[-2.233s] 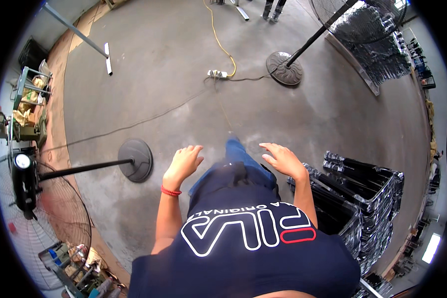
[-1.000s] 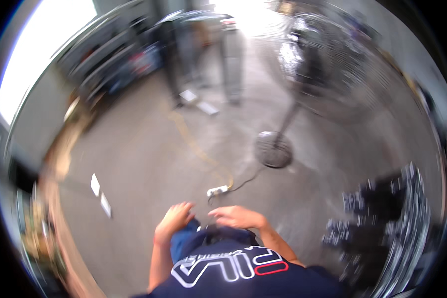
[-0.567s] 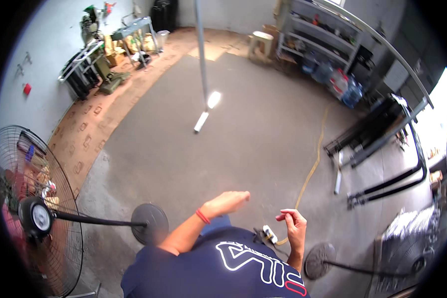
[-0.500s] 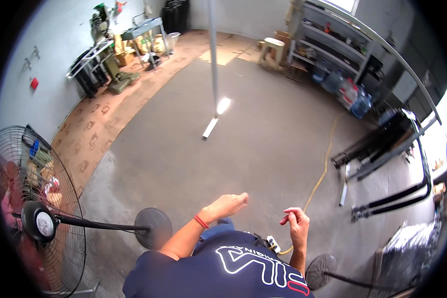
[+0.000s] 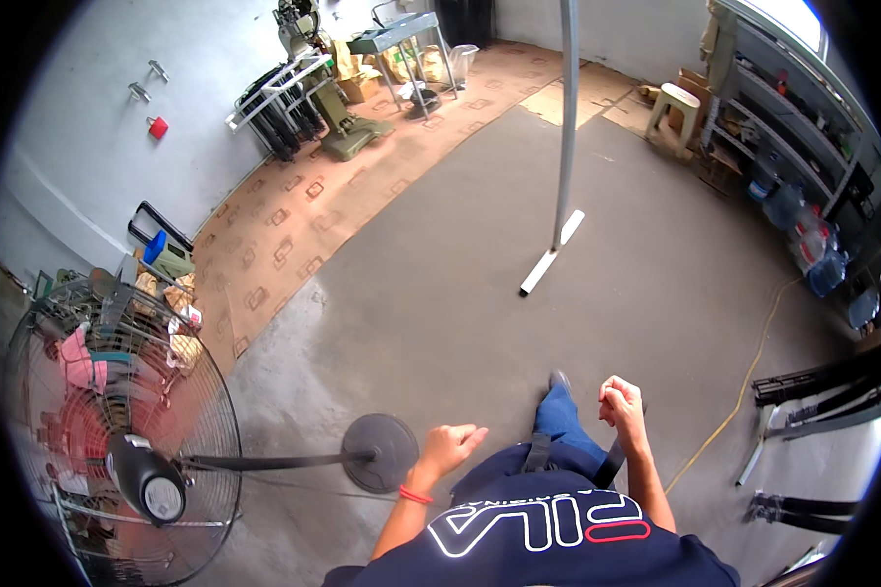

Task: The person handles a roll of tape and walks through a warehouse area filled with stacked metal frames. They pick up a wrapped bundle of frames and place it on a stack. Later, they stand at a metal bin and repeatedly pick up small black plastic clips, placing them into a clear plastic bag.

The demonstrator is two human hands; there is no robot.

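My left hand point(image 5: 450, 447), with a red band at the wrist, hangs in front of my body. Its fingers are curled in and nothing shows in them. Farther right, my right hand point(image 5: 623, 403) is raised in a loose fist, with nothing visible inside. Neither hand touches anything. Closest to the left hand is the round black base point(image 5: 382, 454) of a standing fan point(image 5: 147, 479). Between the hands and below them, my leg in blue jeans point(image 5: 561, 421) steps forward on the grey floor point(image 5: 440, 313).
Ahead rises a grey metal pole point(image 5: 569, 127) on a white foot bar point(image 5: 541, 271). A yellow cord point(image 5: 744, 391) crosses the floor at right, near black metal frames point(image 5: 822, 391). Shelving point(image 5: 783, 98), a stool point(image 5: 672, 115) and large water bottles point(image 5: 825, 272) line the far right.
My view has swung left, so the pole and shelves sit farther right and more of the fan shows. My left fingers have curled in; the right hand has closed into a loose fist.
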